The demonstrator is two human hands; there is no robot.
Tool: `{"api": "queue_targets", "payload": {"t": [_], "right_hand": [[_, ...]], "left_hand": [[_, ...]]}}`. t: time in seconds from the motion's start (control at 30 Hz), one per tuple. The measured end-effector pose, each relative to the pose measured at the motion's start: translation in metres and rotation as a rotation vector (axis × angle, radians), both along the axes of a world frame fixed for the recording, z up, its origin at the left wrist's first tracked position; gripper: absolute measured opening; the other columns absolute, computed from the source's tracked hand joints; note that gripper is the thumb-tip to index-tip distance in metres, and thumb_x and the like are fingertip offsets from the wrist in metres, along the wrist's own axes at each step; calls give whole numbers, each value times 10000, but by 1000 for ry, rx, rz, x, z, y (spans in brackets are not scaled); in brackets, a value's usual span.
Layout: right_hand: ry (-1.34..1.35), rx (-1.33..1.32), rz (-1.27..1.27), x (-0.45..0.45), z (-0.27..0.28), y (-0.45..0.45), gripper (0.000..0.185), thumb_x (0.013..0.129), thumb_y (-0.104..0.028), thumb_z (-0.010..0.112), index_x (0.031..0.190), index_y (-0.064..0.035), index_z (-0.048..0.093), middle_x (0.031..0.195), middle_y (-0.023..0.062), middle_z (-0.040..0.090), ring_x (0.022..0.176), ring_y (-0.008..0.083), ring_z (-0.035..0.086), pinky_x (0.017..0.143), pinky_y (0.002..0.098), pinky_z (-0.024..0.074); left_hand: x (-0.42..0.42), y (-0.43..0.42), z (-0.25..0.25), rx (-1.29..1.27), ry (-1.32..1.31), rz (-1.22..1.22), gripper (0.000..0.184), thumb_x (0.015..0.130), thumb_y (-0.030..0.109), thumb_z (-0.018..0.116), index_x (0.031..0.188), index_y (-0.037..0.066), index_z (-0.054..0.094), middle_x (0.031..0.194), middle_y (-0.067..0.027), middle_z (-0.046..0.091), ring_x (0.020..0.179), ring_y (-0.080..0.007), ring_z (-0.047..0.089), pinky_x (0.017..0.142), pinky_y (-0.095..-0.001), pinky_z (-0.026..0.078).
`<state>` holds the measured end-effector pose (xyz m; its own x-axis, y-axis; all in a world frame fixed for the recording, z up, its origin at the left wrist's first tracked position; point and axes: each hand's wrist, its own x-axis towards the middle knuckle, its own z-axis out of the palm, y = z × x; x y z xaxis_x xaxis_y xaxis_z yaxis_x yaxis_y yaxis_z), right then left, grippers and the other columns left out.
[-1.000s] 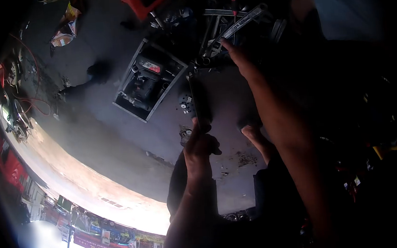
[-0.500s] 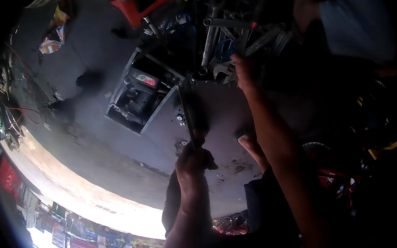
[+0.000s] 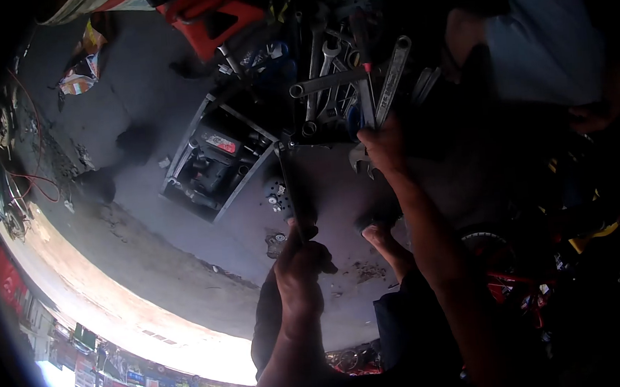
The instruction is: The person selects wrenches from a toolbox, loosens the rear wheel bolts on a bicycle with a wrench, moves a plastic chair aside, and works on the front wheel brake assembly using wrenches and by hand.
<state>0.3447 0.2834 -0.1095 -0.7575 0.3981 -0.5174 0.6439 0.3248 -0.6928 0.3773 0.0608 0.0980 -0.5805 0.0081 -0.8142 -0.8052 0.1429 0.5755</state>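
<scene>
My right hand [image 3: 384, 144] is closed round an adjustable wrench [image 3: 392, 80]. The handle sticks out past the fingers and the jaw shows below the hand. Beside it lies a heap of wrenches [image 3: 330, 84], with a screwdriver [image 3: 361, 35] and a flat ring-ended wrench [image 3: 324, 82] across it. Lower down, my left hand [image 3: 300, 262] grips a long thin metal bar-shaped tool [image 3: 286, 177], pointing away from me; its exact kind is too dark to make out.
An open metal drawer or tray [image 3: 218, 213] holding dark tool parts lies left of the wrenches. A red plastic object [image 3: 215, 20] is behind it. Another person's light-blue trouser leg [image 3: 540, 41] is at upper right. A red bicycle [image 3: 514, 283] stands lower right.
My right hand has drawn back toward me with the adjustable wrench, whose handle has swung more upright. The ring-ended wrench has shifted left. My left hand keeps its hold, slightly lower.
</scene>
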Motion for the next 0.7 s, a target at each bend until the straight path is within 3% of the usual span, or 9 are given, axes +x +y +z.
{"api": "queue_targets", "payload": {"t": [0.07,0.1,0.2,0.23,0.33,0.37,0.47,0.6,0.7], "right_hand": [[-72,95,48,-15,13,-14,460,706,-62,697,1135,34,564,939,132,657,824,227,640,778,371,514],[-197,25,79,-19,6,-15,549,725,-164,732,1215,2,548,1165,197,651,1045,364,648,905,447,505],[-385,317,265,-52,16,-42,523,742,-140,740,1200,23,548,1026,216,665,963,347,664,849,424,513],[-170,538,328,-48,7,-52,540,784,-199,744,1238,-2,530,1043,220,656,1016,370,641,878,431,498],[-132,181,345,-60,-2,-55,534,844,-249,707,1289,-35,507,1070,205,659,1037,363,630,893,431,487],[-14,83,403,-64,0,-51,448,908,-275,643,1227,21,538,1151,254,618,1067,390,616,917,447,490],[236,153,411,-75,-8,-28,271,952,-145,536,1189,-39,614,1036,184,662,954,318,650,863,392,500],[276,351,257,-126,-47,8,296,932,-105,507,1200,-21,603,1007,197,658,842,320,652,756,404,517],[97,712,610,-144,-109,23,249,912,-121,530,1136,-43,607,974,176,654,844,320,651,752,399,526]], "left_hand": [[5,1,-2,-53,7,-54,404,940,190,444,1186,-116,539,657,-67,568,601,-108,546,665,-225,446],[5,2,-3,-78,-1,-74,388,940,180,445,1170,-117,543,659,-69,569,601,-110,548,675,-227,450],[5,5,-2,-19,-36,5,359,933,153,453,1135,-127,551,665,-65,570,597,-112,550,694,-230,455],[2,7,1,-1,-48,22,352,932,146,456,1130,-129,552,662,-61,568,597,-113,550,690,-231,456],[-5,9,3,19,-26,15,336,930,125,461,1126,-133,553,648,-51,559,596,-114,550,693,-230,459],[-2,8,-1,9,5,-27,334,932,119,460,1133,-131,551,641,-48,555,596,-113,549,705,-228,459],[-7,7,0,35,-99,6,358,946,120,450,1184,-132,538,628,-44,554,602,-113,552,795,-245,462],[-5,-3,-7,-54,103,-222,134,915,11,528,989,-29,633,722,-65,592,602,-125,597,583,-262,465],[-21,0,1,-38,-28,-151,102,915,42,547,940,-12,628,724,-57,595,604,-128,596,546,-261,464]]}}
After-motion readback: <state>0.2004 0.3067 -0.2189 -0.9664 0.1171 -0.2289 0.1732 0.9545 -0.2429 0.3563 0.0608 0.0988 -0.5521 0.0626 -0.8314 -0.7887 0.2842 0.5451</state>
